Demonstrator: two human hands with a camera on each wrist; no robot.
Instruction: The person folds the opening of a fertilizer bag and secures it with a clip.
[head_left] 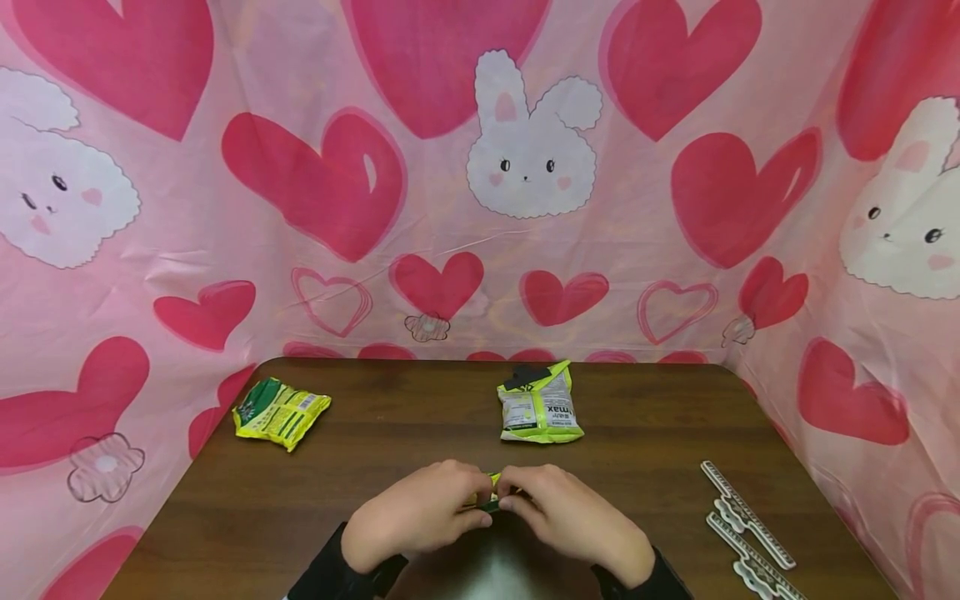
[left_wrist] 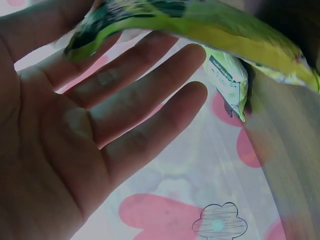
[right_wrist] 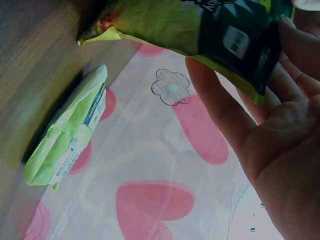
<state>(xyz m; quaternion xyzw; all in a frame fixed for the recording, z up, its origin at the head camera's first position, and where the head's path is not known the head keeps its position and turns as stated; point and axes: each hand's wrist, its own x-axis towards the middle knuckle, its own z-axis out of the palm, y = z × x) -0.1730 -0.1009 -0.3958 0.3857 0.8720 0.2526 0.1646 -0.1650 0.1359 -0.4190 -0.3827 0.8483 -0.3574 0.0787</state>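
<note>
Over the near middle of the table, my left hand point(head_left: 423, 512) and my right hand point(head_left: 573, 521) meet at a green-and-yellow snack packet point(head_left: 492, 492). Each hand pinches the packet between thumb and forefinger, close together along one end. In the left wrist view the packet point(left_wrist: 235, 37) stretches out beyond the thumb, while the other fingers are spread straight below it. A barcode label shows on the dark green end of the packet point(right_wrist: 200, 30) in the right wrist view, with right-hand fingers behind it. From the head view, most of the packet hides behind my hands.
Beyond my hands lies a lime-and-white packet point(head_left: 542, 417) with a small dark piece point(head_left: 527, 377) on its upper end. A yellow-and-green packet point(head_left: 285, 412) is at the table's far left. Two white ruler-like strips point(head_left: 746, 512) lie on the right side. Patterned cloth point(head_left: 540, 233) surrounds the table.
</note>
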